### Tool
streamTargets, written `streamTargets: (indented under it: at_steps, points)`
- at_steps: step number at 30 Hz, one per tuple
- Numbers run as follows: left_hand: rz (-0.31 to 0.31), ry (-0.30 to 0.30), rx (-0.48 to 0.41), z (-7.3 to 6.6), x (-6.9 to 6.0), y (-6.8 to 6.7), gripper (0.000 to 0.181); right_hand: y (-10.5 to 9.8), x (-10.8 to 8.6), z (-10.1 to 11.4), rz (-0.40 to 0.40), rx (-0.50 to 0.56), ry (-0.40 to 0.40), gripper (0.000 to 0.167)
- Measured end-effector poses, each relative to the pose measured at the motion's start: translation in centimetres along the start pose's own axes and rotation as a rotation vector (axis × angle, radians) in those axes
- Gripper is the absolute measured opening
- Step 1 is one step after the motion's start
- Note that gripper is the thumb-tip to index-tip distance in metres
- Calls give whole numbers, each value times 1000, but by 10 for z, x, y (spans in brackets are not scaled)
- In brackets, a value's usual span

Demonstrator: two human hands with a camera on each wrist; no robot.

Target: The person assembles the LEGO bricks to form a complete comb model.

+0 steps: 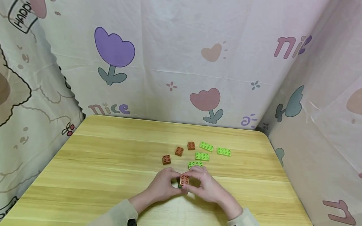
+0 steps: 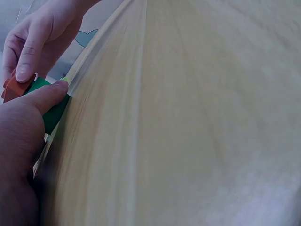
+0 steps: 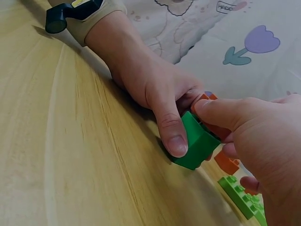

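In front of me, my left hand (image 1: 162, 185) grips a dark green brick (image 3: 194, 143) by its sides, with the thumb lying along one face. My right hand (image 1: 207, 185) pinches a small orange-brown brick (image 1: 184, 180) between thumb and fingers, its four studs facing up. This brown brick sits at the top of the green one; whether the two are fully joined cannot be told. From above, the brown brick covers most of the green one. Just beyond the right fingers lies a lime green brick (image 1: 195, 164), partly hidden by that hand.
Three loose orange-brown bricks lie beyond the hands: one at left (image 1: 166, 159), a middle brick (image 1: 179, 151) and a far brick (image 1: 191, 146). Right of them are more lime bricks (image 1: 202, 156). The wooden table (image 1: 99, 157) meets patterned cloth (image 1: 169, 56) at its back and sides.
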State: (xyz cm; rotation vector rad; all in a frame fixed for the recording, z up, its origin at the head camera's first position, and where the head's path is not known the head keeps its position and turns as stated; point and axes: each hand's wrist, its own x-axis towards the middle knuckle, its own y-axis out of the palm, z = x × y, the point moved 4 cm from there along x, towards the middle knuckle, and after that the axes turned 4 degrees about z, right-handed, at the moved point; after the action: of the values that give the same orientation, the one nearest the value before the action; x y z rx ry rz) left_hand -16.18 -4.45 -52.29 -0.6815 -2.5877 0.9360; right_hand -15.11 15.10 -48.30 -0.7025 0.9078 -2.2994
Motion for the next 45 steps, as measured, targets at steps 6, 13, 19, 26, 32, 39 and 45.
streamTargets:
  at_steps: [6,13,19,26,32,39,45]
  points:
    - [-1,-2,-3,0,1,0,38,-2,2,-1,22,20,14,37]
    - [-1,-12,-5,0,1,-1,38,-3,4,-1,30,15,-11,35]
    - [6,-26,-14,0,-1,-1,37,-2,5,-1,36,-13,-7,33]
    - [6,-37,-6,1,0,0,40,-1,5,1,9,-77,5,35]
    - [1,-26,-10,0,1,0,35,3,4,0,-39,50,-4,36]
    - [-13,-10,-16,-2,1,0,30,7,8,2,-94,116,-24,29]
    - [-13,-24,-17,-1,0,0,32,7,10,-2,-99,109,-14,27]
